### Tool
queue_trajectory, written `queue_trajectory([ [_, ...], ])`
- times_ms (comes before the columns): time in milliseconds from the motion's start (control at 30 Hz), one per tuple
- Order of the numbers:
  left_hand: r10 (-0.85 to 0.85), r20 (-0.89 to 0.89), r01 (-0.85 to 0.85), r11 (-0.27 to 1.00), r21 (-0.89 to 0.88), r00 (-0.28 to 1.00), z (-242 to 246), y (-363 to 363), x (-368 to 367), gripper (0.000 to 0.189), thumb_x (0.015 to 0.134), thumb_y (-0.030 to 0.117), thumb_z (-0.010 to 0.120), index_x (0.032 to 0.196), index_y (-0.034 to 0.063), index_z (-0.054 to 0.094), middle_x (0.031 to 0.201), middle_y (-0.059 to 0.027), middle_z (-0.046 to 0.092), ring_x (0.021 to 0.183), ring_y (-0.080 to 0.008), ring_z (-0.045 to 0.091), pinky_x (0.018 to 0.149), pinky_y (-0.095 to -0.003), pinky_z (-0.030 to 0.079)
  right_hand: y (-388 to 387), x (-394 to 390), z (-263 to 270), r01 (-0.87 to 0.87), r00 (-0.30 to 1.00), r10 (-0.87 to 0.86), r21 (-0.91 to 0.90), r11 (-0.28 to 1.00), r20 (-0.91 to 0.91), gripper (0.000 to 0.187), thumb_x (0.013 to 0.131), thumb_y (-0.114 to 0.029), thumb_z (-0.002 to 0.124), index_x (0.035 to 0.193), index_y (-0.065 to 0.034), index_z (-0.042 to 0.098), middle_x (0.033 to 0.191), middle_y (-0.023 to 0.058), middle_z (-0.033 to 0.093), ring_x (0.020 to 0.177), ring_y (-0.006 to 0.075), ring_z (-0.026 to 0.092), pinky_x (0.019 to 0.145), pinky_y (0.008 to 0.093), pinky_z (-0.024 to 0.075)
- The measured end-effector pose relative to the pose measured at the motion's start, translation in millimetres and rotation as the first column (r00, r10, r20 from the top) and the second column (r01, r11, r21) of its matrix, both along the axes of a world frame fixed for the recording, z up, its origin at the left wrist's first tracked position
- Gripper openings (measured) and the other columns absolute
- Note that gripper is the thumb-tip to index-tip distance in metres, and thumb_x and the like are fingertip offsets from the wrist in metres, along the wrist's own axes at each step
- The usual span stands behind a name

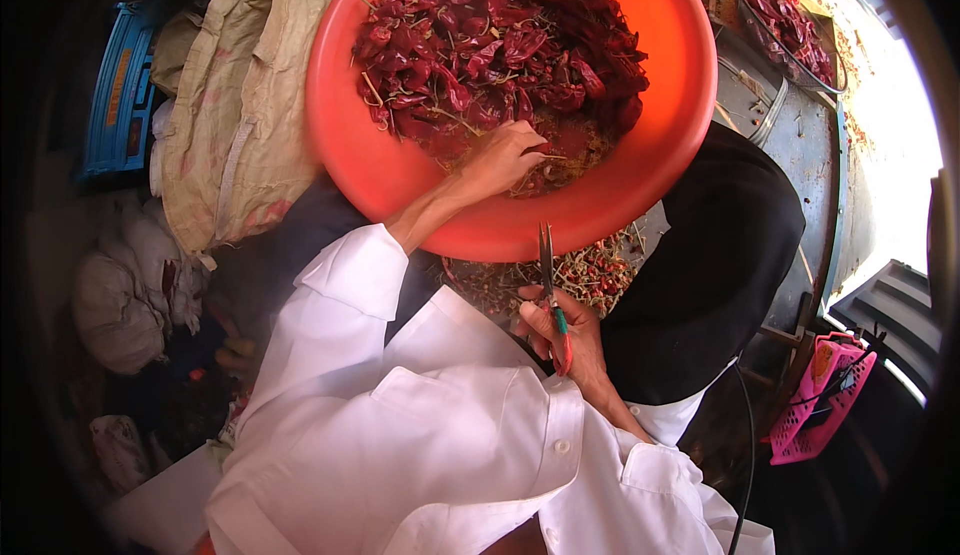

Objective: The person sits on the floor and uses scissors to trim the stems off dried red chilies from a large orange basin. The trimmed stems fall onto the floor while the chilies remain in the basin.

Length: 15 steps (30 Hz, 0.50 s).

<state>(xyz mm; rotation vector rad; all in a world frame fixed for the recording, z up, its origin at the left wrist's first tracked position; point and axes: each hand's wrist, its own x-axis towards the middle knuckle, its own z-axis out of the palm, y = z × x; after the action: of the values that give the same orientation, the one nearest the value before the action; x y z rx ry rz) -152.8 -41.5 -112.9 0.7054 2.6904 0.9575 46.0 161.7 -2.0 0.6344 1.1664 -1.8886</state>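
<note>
A wide orange-red plastic basin point(510, 236) rests before me, holding a heap of dried red chili peppers point(480, 52). My left hand point(506, 156) reaches over its near side, fingers bent close to the chilies; a thin pale stem shows by the fingertips, and whether they pinch it cannot be told. Below the basin's near rim, my right hand point(566, 326) is closed around scissors point(553, 292) with green and red wrapped handles. Their narrow blades point away from me towards the rim, slightly parted at the tips. Cut stems and chili bits point(600, 273) lie beneath the basin, between my legs.
A beige woven sack point(225, 119) leans at the basin's left, with a blue plastic crate point(120, 97) beyond it. Another container of chilies point(787, 29) stands at upper right. A pink plastic basket point(821, 401) is at lower right, near a black cable point(750, 435). White sacks point(124, 307) lie left.
</note>
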Motion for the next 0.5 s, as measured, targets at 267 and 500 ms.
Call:
queue_trajectory([
  [267,0.239,0.484,-0.414,0.862,0.293,0.842,73.0,-32.1,39.2,0.037,0.094,0.019,0.073,0.124,-0.0017,0.068,0.109,-0.0090,0.075,0.098,-0.0124,0.068,0.086,-0.0297,0.054,3.5,14.0,13.9,0.065,0.994,-0.050,0.156,0.986,-0.097,0.042,0.089,-0.024,0.078,0.122,-0.0010,0.066,0.081,0.0012,0.068,0.059,0.0037,0.049,0.054,0.0206,0.0370],
  [500,0.208,0.528,-0.502,0.700,0.507,0.824,106.5,-28.3,99.7,0.032,0.097,0.016,0.071,0.124,-0.0010,0.068,0.102,-0.0027,0.073,0.094,-0.0085,0.065,0.085,-0.0253,0.053,15.0,57.9,43.8,0.059,0.974,0.021,0.344,0.937,-0.225,0.040,0.090,-0.020,0.078,0.124,0.0000,0.067,0.079,-0.0028,0.064,0.065,0.0041,0.049,0.058,0.0226,0.0381],
])
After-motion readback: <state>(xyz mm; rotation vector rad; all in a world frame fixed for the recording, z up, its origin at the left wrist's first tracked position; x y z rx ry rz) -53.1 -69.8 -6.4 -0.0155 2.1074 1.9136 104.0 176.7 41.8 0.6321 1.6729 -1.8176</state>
